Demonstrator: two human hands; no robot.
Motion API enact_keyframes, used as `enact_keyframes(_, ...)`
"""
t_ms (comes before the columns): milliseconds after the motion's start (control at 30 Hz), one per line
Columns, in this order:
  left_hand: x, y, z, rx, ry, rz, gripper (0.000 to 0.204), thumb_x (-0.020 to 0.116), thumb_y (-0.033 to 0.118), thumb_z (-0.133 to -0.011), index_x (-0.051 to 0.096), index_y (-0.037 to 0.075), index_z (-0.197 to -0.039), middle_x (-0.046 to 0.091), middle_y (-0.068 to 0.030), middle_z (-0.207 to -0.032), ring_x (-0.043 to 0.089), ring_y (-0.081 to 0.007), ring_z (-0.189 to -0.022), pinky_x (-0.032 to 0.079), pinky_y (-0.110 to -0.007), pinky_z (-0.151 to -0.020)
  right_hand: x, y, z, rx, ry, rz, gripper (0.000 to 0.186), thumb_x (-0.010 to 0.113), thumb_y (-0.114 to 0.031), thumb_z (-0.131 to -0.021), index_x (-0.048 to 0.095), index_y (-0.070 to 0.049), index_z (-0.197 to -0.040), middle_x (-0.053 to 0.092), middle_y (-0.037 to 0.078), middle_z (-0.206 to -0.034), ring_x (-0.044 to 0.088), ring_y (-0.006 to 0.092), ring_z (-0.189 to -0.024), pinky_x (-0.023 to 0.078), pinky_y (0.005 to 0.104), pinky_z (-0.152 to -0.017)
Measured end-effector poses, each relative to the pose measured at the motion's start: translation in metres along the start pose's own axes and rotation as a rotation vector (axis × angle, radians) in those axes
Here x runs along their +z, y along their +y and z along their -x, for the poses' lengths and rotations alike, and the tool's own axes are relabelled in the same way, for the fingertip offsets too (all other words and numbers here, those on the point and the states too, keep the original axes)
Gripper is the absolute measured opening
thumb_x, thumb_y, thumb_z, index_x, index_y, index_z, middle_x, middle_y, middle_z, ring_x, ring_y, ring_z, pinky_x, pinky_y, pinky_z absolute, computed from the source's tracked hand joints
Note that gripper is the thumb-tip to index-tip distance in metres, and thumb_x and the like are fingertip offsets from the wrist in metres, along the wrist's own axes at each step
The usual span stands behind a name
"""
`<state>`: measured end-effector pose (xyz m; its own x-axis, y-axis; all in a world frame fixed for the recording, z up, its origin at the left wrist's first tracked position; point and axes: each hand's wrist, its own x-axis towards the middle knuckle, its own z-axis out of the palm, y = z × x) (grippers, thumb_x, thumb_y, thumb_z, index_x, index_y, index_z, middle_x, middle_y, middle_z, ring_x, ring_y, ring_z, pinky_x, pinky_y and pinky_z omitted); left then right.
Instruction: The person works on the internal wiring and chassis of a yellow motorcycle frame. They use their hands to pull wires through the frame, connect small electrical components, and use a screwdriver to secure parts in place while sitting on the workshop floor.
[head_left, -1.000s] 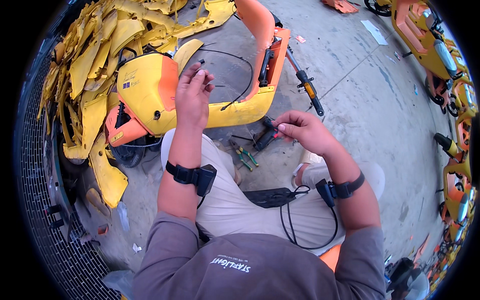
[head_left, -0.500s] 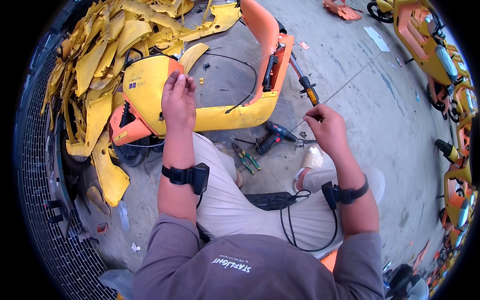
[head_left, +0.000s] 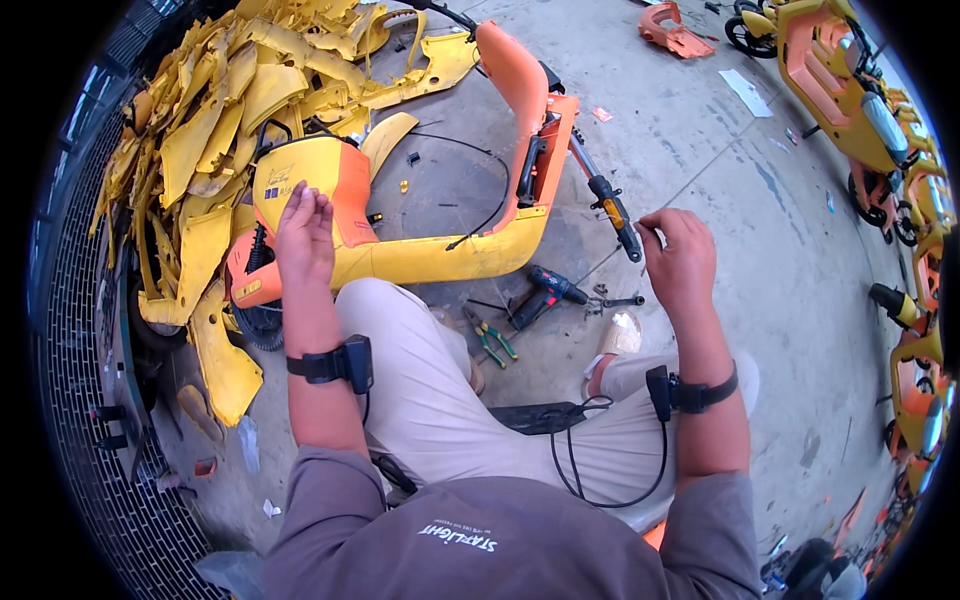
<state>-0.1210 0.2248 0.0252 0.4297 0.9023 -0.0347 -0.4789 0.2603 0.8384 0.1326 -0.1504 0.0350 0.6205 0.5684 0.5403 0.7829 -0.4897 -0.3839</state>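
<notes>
Lying on its side in front of me is a partly stripped scooter [head_left: 450,255], yellow and orange, with its front fork tube [head_left: 608,205] sticking out at the right. My right hand [head_left: 682,260] is beside the fork's lower end, thumb and fingers pinched together. Whether something small sits between those fingertips cannot be made out. My left hand [head_left: 305,240] hovers before the yellow rear cover, fingers stretched upward, holding nothing visible. On the floor below the frame are a cordless drill [head_left: 545,297], green-handled pliers [head_left: 490,335] and a small dark metal lever [head_left: 618,301].
A high heap of yellow body panels [head_left: 230,110] fills the left back. More yellow-orange scooters [head_left: 835,90] stand along the right side. An orange shell [head_left: 675,30] and a white sheet [head_left: 746,92] lie on the far floor. A black cable [head_left: 505,195] curls behind the frame.
My left hand has moved left and down, away from the orange edge of the cover. My right hand has shifted slightly right. The fork end has swung lower and nearer to me.
</notes>
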Motion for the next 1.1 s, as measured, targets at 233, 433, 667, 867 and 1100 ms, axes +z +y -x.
enact_keyframes(233,-0.030,0.038,-0.006,0.040,0.073,-0.073,0.020,0.059,0.006,-0.092,0.055,0.004,-0.112,0.061,-0.0025,-0.092,0.059,-0.0116,-0.083,0.051,-0.025,-0.079,-0.007,0.013,-0.005,-0.046,0.100,0.072,0.008,0.071,-0.009,-0.073,0.064,-0.009,-0.074,0.063,0.003,-0.074,0.060,0.0230,-0.077,0.043,0.0343,-0.071)
enact_keyframes(433,-0.055,0.074,-0.015,0.076,0.087,-0.083,0.015,0.058,0.007,-0.092,0.056,0.004,-0.107,0.061,-0.0030,-0.091,0.059,-0.0116,-0.083,0.051,-0.025,-0.080,-0.019,0.035,-0.013,-0.022,0.204,0.110,0.009,0.072,-0.010,-0.072,0.064,-0.010,-0.073,0.064,0.003,-0.073,0.061,0.0216,-0.078,0.043,0.0338,-0.072)
enact_keyframes(667,-0.088,0.102,-0.022,0.112,0.159,-0.111,0.016,0.057,0.007,-0.093,0.055,0.003,-0.109,0.061,-0.0048,-0.093,0.060,-0.0127,-0.084,0.053,-0.026,-0.080,-0.030,0.055,-0.012,-0.052,0.306,0.184,0.009,0.072,-0.008,-0.071,0.064,-0.011,-0.073,0.065,0.000,-0.075,0.061,0.0192,-0.081,0.042,0.0330,-0.073)
enact_keyframes(867,-0.163,0.141,-0.040,0.154,0.258,-0.135,0.019,0.056,0.004,-0.093,0.055,0.001,-0.112,0.062,-0.0063,-0.097,0.062,-0.0145,-0.084,0.055,-0.025,-0.079,-0.035,0.068,-0.012,-0.051,0.353,0.210,0.009,0.072,-0.008,-0.071,0.064,-0.012,-0.073,0.066,-0.001,-0.076,0.062,0.0179,-0.083,0.042,0.0322,-0.074)
enact_keyframes(1100,-0.225,0.199,-0.041,0.166,0.313,-0.149,0.015,0.058,0.006,-0.092,0.058,0.002,-0.106,0.063,-0.0058,-0.093,0.062,-0.0138,-0.081,0.055,-0.024,-0.076,-0.043,0.080,-0.011,-0.052,0.396,0.218,0.008,0.071,-0.008,-0.072,0.065,-0.012,-0.073,0.067,-0.002,-0.078,0.062,0.0183,-0.085,0.042,0.0323,-0.075)
